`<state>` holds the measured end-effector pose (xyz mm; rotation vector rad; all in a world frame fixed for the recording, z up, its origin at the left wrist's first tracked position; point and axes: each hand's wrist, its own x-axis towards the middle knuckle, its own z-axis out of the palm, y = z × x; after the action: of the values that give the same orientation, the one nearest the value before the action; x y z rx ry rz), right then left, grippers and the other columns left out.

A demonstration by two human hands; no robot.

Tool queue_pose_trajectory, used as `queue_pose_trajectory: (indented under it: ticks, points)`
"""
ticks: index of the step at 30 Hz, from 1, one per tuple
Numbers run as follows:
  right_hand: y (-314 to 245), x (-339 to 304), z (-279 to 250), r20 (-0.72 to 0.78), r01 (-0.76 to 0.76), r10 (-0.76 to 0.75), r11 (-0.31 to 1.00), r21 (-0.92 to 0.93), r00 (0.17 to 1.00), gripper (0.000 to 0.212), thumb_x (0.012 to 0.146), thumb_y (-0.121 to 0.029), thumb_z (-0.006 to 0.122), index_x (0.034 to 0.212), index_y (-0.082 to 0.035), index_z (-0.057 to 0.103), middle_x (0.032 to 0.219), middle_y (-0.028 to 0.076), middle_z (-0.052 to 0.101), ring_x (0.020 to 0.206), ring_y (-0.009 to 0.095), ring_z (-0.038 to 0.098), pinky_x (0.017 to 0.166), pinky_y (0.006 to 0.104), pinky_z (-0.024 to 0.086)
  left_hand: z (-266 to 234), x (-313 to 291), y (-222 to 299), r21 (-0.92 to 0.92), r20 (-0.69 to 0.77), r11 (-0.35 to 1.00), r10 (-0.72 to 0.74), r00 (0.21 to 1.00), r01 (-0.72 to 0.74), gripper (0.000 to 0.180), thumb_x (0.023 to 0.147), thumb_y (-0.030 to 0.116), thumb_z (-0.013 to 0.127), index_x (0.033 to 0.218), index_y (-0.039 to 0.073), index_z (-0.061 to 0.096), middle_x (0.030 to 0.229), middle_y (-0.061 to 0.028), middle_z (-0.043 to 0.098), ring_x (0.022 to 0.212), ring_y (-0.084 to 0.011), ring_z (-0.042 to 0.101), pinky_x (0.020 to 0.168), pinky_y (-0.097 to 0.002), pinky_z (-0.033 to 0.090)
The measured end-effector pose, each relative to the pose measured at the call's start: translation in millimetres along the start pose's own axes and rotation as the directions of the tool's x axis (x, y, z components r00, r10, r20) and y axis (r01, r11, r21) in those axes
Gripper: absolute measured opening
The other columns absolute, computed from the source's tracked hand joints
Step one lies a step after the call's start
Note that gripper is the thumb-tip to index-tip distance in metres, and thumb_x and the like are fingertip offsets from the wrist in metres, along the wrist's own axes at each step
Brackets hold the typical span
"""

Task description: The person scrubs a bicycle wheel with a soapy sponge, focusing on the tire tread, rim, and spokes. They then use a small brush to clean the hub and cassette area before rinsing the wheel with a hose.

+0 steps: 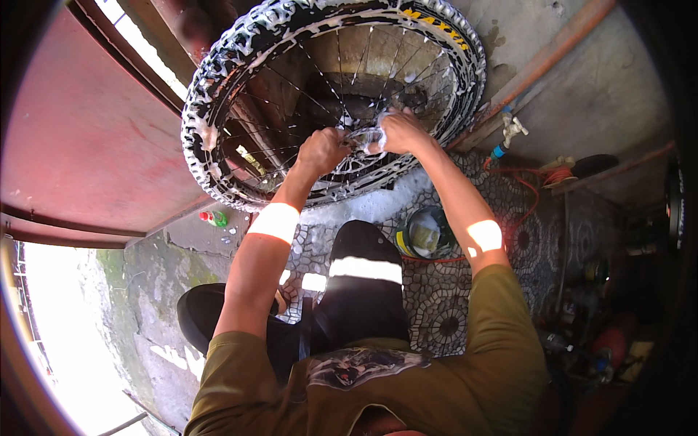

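Observation:
A bicycle wheel [200, 138] with a knobby black tyre stands tilted in front of me, its tread and spokes streaked with white soap foam. Both my hands are at its middle, around the foamy hub [361, 138]. My left hand [322, 151] is closed at the hub's left side, fingers curled and partly hidden. On the other side my right hand [402, 133] is closed too, with suds on the fingers and wrist. A foamy ring-shaped part shows between the hands; whether a small cloth or brush is in them I cannot tell.
A dark bucket [407, 243] with sudsy water and a yellowish block stands right of my knee. Left lies a green bottle [218, 218] with a red cap. A wall tap [513, 128] and orange hose [538, 196] are at right. Foam [378, 206] covers the pebble floor below the wheel.

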<state>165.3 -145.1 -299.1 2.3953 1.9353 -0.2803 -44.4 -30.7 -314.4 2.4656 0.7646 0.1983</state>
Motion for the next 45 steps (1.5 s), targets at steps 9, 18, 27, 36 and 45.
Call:
queue_pose_trajectory:
  ticks: [9,18,27,36,45]
  points:
    - [19,-9,25,-0.205,0.196,-0.122,0.897,0.396,0.971,0.07,0.082,-0.043,0.087,0.137,-0.004,0.071,0.126,0.027,0.074,0.121,0.042,0.069,0.109,0.0466,0.052,-12,13,20,0.158,0.185,0.981,-0.142,0.972,0.113,0.038,0.09,0.021,0.067,0.121,-0.001,0.075,0.118,-0.0296,0.075,0.114,-0.0433,0.074,0.1,-0.05,0.059]
    - [0,-2,2,-0.007,0.025,-0.025,0.951,0.309,1.0,0.055,0.081,-0.043,0.086,0.113,0.001,0.078,0.118,0.029,0.075,0.117,0.042,0.071,0.105,0.0484,0.054,-5,4,-4,0.096,0.056,0.991,-0.1,0.993,0.094,0.042,0.088,0.036,0.08,0.118,0.008,0.079,0.107,-0.0247,0.077,0.103,-0.0438,0.075,0.091,-0.0506,0.06]
    - [36,5,13,0.044,0.134,-0.176,0.867,0.48,0.983,0.07,0.083,-0.049,0.086,0.132,-0.002,0.069,0.141,0.025,0.065,0.134,0.04,0.059,0.116,0.0438,0.046,-5,2,5,0.082,0.06,0.995,-0.061,0.996,0.056,0.041,0.087,0.032,0.082,0.119,0.007,0.079,0.102,-0.0251,0.077,0.101,-0.0426,0.076,0.089,-0.0495,0.06]
    - [-17,-14,-37,0.217,-0.075,0.075,0.997,-0.008,0.973,0.053,0.084,-0.044,0.086,0.112,0.001,0.079,0.117,0.024,0.078,0.112,0.041,0.074,0.097,0.0486,0.059,-1,-3,-9,-0.014,0.055,0.996,-0.089,0.994,0.09,0.034,0.089,0.031,0.079,0.115,0.008,0.081,0.103,-0.024,0.078,0.1,-0.0437,0.075,0.092,-0.0506,0.06]
    - [70,-36,87,-0.006,-0.052,0.135,0.427,0.903,0.991,0.032,0.098,-0.018,0.077,0.125,0.0,0.075,0.117,0.006,0.079,0.108,0.021,0.073,0.102,0.0351,0.054,7,-3,-10,-0.057,-0.017,0.997,-0.058,0.998,0.057,0.031,0.093,0.034,0.076,0.108,0.007,0.081,0.1,-0.0259,0.078,0.097,-0.0455,0.075,0.088,-0.0513,0.061]
